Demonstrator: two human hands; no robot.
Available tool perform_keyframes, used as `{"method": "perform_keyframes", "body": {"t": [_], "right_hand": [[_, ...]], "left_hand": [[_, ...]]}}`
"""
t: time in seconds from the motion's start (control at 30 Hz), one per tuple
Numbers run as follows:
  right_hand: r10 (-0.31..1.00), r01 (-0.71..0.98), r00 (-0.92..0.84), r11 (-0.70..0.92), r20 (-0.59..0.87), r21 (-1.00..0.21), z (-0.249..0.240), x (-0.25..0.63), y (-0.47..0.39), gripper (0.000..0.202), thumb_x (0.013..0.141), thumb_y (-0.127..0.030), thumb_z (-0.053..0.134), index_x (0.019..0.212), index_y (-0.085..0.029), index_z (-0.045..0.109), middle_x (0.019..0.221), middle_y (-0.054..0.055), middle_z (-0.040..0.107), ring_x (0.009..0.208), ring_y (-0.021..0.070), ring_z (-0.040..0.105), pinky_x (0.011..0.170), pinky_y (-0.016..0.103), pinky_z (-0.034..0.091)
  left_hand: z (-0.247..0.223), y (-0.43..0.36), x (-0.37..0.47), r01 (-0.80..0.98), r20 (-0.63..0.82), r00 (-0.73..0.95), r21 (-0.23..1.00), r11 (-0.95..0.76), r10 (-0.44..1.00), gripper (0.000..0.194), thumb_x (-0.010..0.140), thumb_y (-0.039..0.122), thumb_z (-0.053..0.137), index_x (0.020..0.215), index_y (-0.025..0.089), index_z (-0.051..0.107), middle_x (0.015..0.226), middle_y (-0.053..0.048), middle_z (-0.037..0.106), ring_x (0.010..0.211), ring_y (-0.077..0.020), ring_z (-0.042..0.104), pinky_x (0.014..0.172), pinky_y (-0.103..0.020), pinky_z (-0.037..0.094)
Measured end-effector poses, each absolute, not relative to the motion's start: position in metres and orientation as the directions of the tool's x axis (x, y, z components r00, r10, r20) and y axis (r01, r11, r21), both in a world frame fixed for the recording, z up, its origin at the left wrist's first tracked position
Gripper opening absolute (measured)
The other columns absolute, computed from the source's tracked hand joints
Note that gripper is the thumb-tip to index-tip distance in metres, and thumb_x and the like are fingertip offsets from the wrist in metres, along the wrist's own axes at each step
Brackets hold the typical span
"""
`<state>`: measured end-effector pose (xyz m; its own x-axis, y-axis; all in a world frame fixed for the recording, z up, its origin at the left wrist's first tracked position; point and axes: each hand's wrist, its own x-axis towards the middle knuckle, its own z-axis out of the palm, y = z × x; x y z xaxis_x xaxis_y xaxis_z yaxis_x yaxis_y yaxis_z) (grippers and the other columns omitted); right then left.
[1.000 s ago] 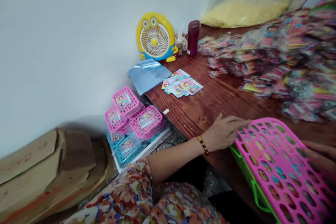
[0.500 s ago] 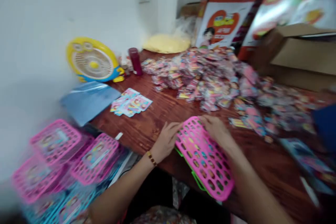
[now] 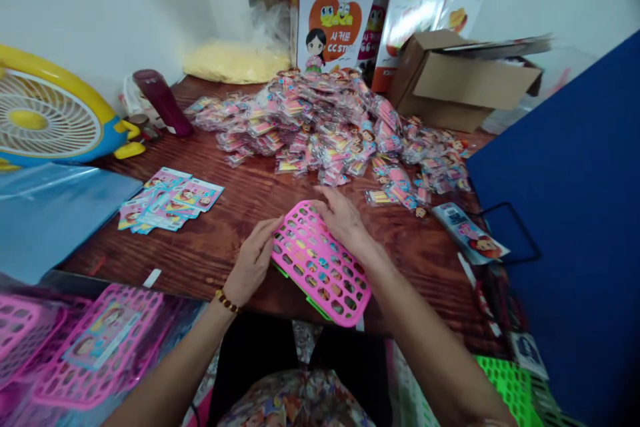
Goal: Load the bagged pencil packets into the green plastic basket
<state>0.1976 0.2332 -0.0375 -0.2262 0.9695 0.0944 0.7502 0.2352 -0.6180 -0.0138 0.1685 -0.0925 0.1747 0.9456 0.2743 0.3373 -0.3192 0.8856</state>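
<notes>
A pink plastic basket [image 3: 323,263] with oval holes tilts over the table's front edge. Green clips or handles show along its lower left side, and colourful contents are glimpsed through the holes. My left hand [image 3: 253,260], with a beaded bracelet at the wrist, grips the basket's left upper edge; its thumb is partly hidden. On the far right side, my right hand [image 3: 340,217] holds the rim with the fingers reaching over the upper end. Beyond the hands lies a big heap of small clear-wrapped toy packets [image 3: 320,123]. Several printed cards [image 3: 173,200] are spread left of the basket.
Packed pink baskets [image 3: 97,347] are stacked at lower left, below blue plastic sheets [image 3: 60,207]. A yellow fan [image 3: 50,110] and a purple bottle [image 3: 163,101] stand behind. An open carton [image 3: 450,87] sits at the back; a blue panel [image 3: 565,213] borders the right.
The head view has turned right, so the fan and stacked baskets sit farther left and the blue panel shows more. Both hands still hold the pink basket.
</notes>
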Motion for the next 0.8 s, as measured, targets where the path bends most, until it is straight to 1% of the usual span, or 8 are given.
{"method": "perform_keyframes", "body": {"t": [0.07, 0.1, 0.17, 0.27, 0.4, 0.57, 0.67, 0.8], "right_hand": [[0.914, 0.771, -0.321, 0.404, 0.248, -0.492, -0.026, 0.207, 0.197, 0.041, 0.096, -0.033, 0.046, 0.134, -0.021, 0.053, 0.139, 0.011, 0.053, 0.131, 0.0240, 0.044, 0.111, 0.044, 0.032], [0.884, 0.783, -0.384, 0.464, 0.266, -0.413, -0.023, 0.213, 0.175, 0.042, 0.096, -0.037, 0.047, 0.136, -0.022, 0.052, 0.141, 0.010, 0.051, 0.137, 0.0262, 0.037, 0.114, 0.050, 0.025], [0.853, 0.804, -0.460, 0.518, 0.247, -0.292, -0.026, 0.224, 0.132, 0.048, 0.093, -0.045, 0.053, 0.137, -0.027, 0.051, 0.146, 0.009, 0.046, 0.141, 0.0321, 0.028, 0.114, 0.061, 0.016], [0.841, 0.819, -0.509, 0.539, 0.184, -0.199, -0.049, 0.235, 0.086, 0.059, 0.087, -0.050, 0.061, 0.142, -0.033, 0.045, 0.152, 0.006, 0.038, 0.142, 0.0371, 0.024, 0.113, 0.068, 0.011], [0.837, 0.823, -0.474, 0.531, 0.273, -0.201, -0.080, 0.237, 0.073, 0.052, 0.089, -0.044, 0.057, 0.139, -0.036, 0.048, 0.151, 0.003, 0.040, 0.142, 0.0360, 0.023, 0.114, 0.067, 0.009], [0.834, 0.817, -0.402, 0.513, 0.377, -0.265, -0.095, 0.233, 0.078, 0.047, 0.087, -0.049, 0.055, 0.133, -0.040, 0.054, 0.142, 0.001, 0.050, 0.140, 0.0357, 0.026, 0.113, 0.067, 0.011], [0.843, 0.823, -0.380, 0.496, 0.380, -0.277, -0.095, 0.233, 0.080, 0.047, 0.086, -0.047, 0.056, 0.132, -0.040, 0.055, 0.142, 0.002, 0.049, 0.139, 0.0349, 0.028, 0.113, 0.066, 0.011], [0.855, 0.833, -0.406, 0.491, 0.323, -0.255, -0.084, 0.234, 0.085, 0.048, 0.086, -0.047, 0.059, 0.133, -0.038, 0.054, 0.144, 0.002, 0.047, 0.140, 0.0325, 0.027, 0.115, 0.062, 0.011]], "left_hand": [[-0.091, 0.168, -0.014, 0.340, 0.275, 0.183, 0.883, -0.323, 0.944, 0.039, 0.096, 0.027, 0.038, 0.132, 0.022, 0.055, 0.128, -0.008, 0.055, 0.121, -0.0196, 0.051, 0.108, -0.039, 0.039], [-0.091, 0.168, -0.014, 0.342, 0.272, 0.183, 0.883, -0.321, 0.945, 0.040, 0.096, 0.027, 0.038, 0.131, 0.022, 0.056, 0.128, -0.009, 0.055, 0.120, -0.0195, 0.051, 0.108, -0.039, 0.040], [-0.090, 0.168, -0.014, 0.346, 0.264, 0.176, 0.885, -0.311, 0.948, 0.040, 0.095, 0.027, 0.039, 0.131, 0.021, 0.056, 0.129, -0.009, 0.055, 0.120, -0.0192, 0.051, 0.108, -0.038, 0.040], [-0.089, 0.168, -0.013, 0.345, 0.267, 0.164, 0.886, -0.309, 0.950, 0.039, 0.095, 0.026, 0.040, 0.131, 0.022, 0.056, 0.130, -0.008, 0.055, 0.120, -0.0190, 0.051, 0.107, -0.037, 0.041], [-0.089, 0.166, -0.012, 0.329, 0.293, 0.166, 0.884, -0.333, 0.942, 0.038, 0.096, 0.025, 0.041, 0.131, 0.023, 0.055, 0.129, -0.007, 0.055, 0.120, -0.0186, 0.051, 0.106, -0.036, 0.041], [-0.094, 0.165, -0.009, 0.318, 0.272, 0.141, 0.898, -0.304, 0.952, 0.037, 0.098, 0.024, 0.040, 0.131, 0.025, 0.054, 0.131, -0.005, 0.054, 0.122, -0.0177, 0.050, 0.107, -0.034, 0.039], [-0.097, 0.168, -0.008, 0.317, 0.292, 0.117, 0.895, -0.314, 0.949, 0.037, 0.097, 0.024, 0.039, 0.130, 0.023, 0.055, 0.130, -0.006, 0.055, 0.121, -0.0183, 0.051, 0.107, -0.035, 0.039], [-0.097, 0.175, -0.008, 0.312, 0.303, 0.118, 0.893, -0.325, 0.946, 0.038, 0.096, 0.026, 0.040, 0.130, 0.019, 0.056, 0.130, -0.008, 0.056, 0.121, -0.0188, 0.051, 0.108, -0.034, 0.039]]}}
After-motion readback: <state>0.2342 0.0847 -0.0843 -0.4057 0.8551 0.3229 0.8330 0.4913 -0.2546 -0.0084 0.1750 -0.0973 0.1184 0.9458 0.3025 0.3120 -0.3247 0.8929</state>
